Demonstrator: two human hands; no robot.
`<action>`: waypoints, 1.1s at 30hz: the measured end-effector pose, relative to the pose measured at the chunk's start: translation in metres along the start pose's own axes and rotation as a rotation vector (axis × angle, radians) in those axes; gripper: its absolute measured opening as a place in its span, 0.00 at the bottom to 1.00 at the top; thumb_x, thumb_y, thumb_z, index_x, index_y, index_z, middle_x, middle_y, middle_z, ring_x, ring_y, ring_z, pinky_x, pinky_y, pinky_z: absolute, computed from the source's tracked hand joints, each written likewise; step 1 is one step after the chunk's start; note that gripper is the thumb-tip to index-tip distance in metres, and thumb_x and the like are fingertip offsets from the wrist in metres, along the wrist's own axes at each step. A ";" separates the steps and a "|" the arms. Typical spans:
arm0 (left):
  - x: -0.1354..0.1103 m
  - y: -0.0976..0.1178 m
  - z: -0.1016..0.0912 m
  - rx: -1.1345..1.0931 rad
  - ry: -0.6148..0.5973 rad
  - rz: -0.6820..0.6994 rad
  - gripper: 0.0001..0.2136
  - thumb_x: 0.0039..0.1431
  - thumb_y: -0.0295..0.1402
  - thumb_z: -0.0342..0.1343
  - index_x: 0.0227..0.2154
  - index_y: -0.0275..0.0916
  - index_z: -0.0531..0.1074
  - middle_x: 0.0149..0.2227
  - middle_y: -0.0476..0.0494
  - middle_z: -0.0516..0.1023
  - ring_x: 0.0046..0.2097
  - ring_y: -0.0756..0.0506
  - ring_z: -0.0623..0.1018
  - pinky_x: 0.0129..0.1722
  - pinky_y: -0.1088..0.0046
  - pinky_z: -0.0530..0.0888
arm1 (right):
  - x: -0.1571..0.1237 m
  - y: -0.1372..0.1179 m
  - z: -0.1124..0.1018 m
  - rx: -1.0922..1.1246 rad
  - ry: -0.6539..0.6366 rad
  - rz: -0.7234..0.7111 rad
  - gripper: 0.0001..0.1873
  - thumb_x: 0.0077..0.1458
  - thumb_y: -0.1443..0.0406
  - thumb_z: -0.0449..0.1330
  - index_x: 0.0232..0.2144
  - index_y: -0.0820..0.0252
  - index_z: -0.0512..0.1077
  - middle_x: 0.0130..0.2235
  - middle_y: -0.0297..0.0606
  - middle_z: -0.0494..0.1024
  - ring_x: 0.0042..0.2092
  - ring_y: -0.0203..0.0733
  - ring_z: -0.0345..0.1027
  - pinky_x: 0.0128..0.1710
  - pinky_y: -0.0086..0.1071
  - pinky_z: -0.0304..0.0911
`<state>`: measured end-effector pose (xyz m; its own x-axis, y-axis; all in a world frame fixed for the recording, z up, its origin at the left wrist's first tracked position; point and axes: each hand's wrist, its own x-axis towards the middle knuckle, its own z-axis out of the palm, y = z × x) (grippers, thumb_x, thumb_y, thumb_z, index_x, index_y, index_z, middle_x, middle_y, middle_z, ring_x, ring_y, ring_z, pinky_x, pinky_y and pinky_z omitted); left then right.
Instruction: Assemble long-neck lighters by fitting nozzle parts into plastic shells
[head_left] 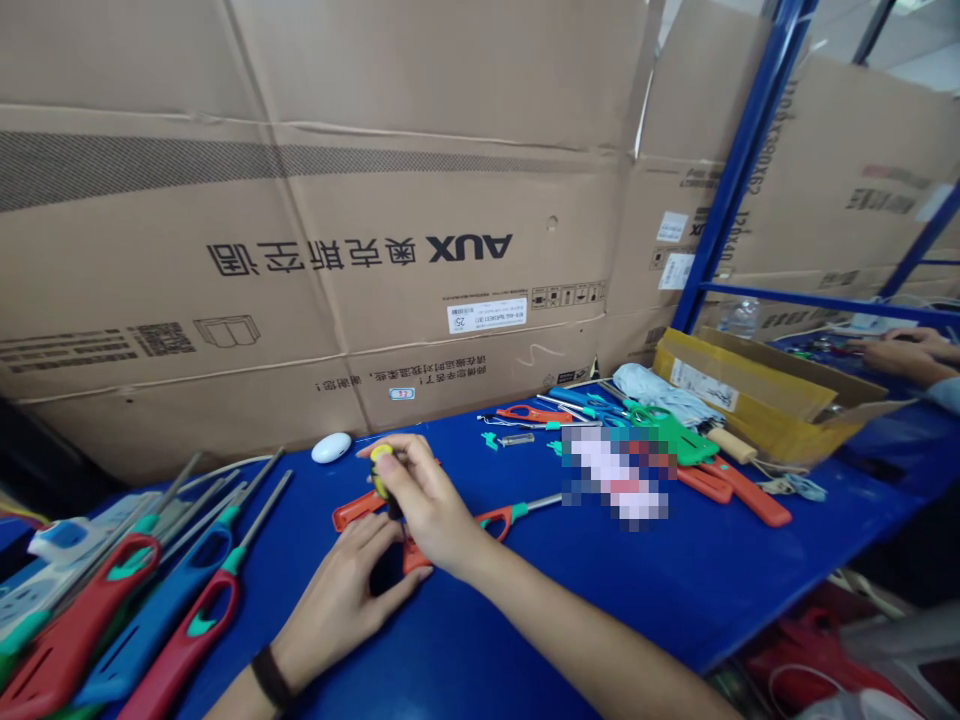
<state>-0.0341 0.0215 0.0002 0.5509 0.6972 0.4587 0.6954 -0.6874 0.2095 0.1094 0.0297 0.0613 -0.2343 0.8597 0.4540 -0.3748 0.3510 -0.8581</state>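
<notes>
My right hand (424, 505) grips a screwdriver with a yellow and black handle (381, 470), its shaft hidden by my fingers. Below it, my left hand (337, 605) holds an orange-red utility lighter body (415, 556) on the blue table (660, 575); a second piece of orange plastic (356, 511) shows beyond my fingers. A lighter with a green trigger and metal nozzle (519, 517) points right from under my right wrist. Red and blue long-nosed lighters (161, 600) lie in a heap left of my left hand. A black wristband (271, 678) circles my left wrist.
A white oval object (331, 447) lies near the cardboard sheets (315, 250) lining the table's back. Screwdrivers (577, 398), orange and green lighter parts (727, 490) and a yellow-lined cardboard box (750, 400) lie right. A co-worker's hands (907, 355) work beyond a blue shelf frame (739, 170).
</notes>
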 end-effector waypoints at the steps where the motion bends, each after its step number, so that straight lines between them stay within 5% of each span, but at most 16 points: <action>1: 0.000 0.001 -0.001 0.002 0.008 0.005 0.16 0.54 0.41 0.57 0.43 0.41 0.71 0.45 0.40 0.77 0.47 0.37 0.76 0.45 0.60 0.75 | 0.000 0.000 0.000 0.034 0.008 0.014 0.15 0.53 0.53 0.58 0.38 0.54 0.63 0.36 0.33 0.67 0.35 0.36 0.64 0.39 0.33 0.63; 4: 0.001 0.003 -0.003 0.011 0.038 0.027 0.18 0.54 0.40 0.56 0.46 0.40 0.70 0.47 0.39 0.76 0.48 0.37 0.76 0.45 0.59 0.74 | -0.003 0.000 0.002 0.111 0.017 0.020 0.20 0.49 0.53 0.62 0.40 0.53 0.60 0.35 0.31 0.66 0.31 0.33 0.62 0.34 0.30 0.63; 9: 0.000 0.003 -0.002 0.008 0.021 0.022 0.14 0.55 0.40 0.56 0.42 0.40 0.71 0.43 0.39 0.78 0.45 0.38 0.77 0.43 0.60 0.76 | -0.004 -0.005 0.002 0.014 -0.019 0.005 0.19 0.60 0.50 0.46 0.36 0.56 0.67 0.38 0.36 0.67 0.39 0.37 0.64 0.43 0.33 0.62; 14: -0.002 -0.001 -0.001 0.013 0.038 0.041 0.17 0.55 0.38 0.55 0.46 0.40 0.69 0.48 0.38 0.75 0.50 0.36 0.74 0.46 0.57 0.74 | -0.002 -0.004 0.005 0.166 -0.022 0.022 0.21 0.47 0.54 0.64 0.36 0.54 0.59 0.37 0.31 0.69 0.31 0.33 0.65 0.35 0.32 0.64; 20: -0.002 -0.001 0.001 -0.006 0.007 0.017 0.15 0.54 0.37 0.56 0.45 0.40 0.70 0.46 0.40 0.76 0.48 0.37 0.76 0.45 0.59 0.74 | -0.005 -0.007 0.005 0.072 -0.110 -0.014 0.16 0.61 0.53 0.46 0.38 0.56 0.65 0.35 0.34 0.69 0.34 0.34 0.64 0.39 0.32 0.64; 23: -0.002 -0.001 0.001 -0.001 0.043 0.031 0.18 0.54 0.36 0.55 0.49 0.41 0.67 0.49 0.40 0.75 0.51 0.37 0.74 0.47 0.58 0.73 | -0.004 -0.005 0.007 0.040 -0.070 -0.068 0.12 0.55 0.56 0.57 0.37 0.55 0.63 0.38 0.35 0.70 0.42 0.37 0.66 0.44 0.34 0.63; 26: -0.002 -0.002 0.002 0.018 0.053 0.046 0.19 0.55 0.36 0.55 0.50 0.40 0.66 0.51 0.39 0.74 0.52 0.36 0.73 0.48 0.57 0.73 | -0.003 0.000 0.008 0.091 0.010 -0.065 0.19 0.49 0.58 0.63 0.37 0.53 0.58 0.32 0.29 0.69 0.33 0.34 0.66 0.37 0.32 0.65; 29: -0.001 -0.004 0.002 0.020 0.024 0.031 0.18 0.54 0.38 0.56 0.47 0.39 0.69 0.48 0.38 0.75 0.50 0.35 0.75 0.46 0.57 0.74 | -0.004 -0.001 0.004 0.103 -0.039 -0.041 0.13 0.56 0.54 0.55 0.37 0.54 0.60 0.28 0.27 0.63 0.27 0.31 0.60 0.31 0.29 0.62; 31: 0.000 -0.004 0.001 0.008 -0.002 0.009 0.15 0.54 0.39 0.56 0.44 0.39 0.71 0.45 0.39 0.77 0.48 0.36 0.76 0.45 0.57 0.75 | -0.004 -0.004 0.002 0.090 -0.116 -0.021 0.15 0.61 0.52 0.45 0.36 0.56 0.64 0.29 0.30 0.63 0.29 0.32 0.60 0.34 0.30 0.62; 33: 0.000 -0.003 0.001 0.002 -0.009 -0.002 0.15 0.55 0.38 0.55 0.44 0.39 0.70 0.46 0.39 0.77 0.49 0.36 0.75 0.46 0.57 0.74 | -0.004 -0.006 0.001 0.015 -0.133 -0.034 0.16 0.61 0.53 0.46 0.34 0.57 0.66 0.33 0.34 0.66 0.36 0.34 0.63 0.40 0.32 0.62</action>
<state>-0.0356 0.0236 -0.0010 0.5534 0.7007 0.4502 0.6975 -0.6854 0.2093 0.1115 0.0233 0.0652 -0.3377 0.7900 0.5116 -0.3977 0.3729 -0.8383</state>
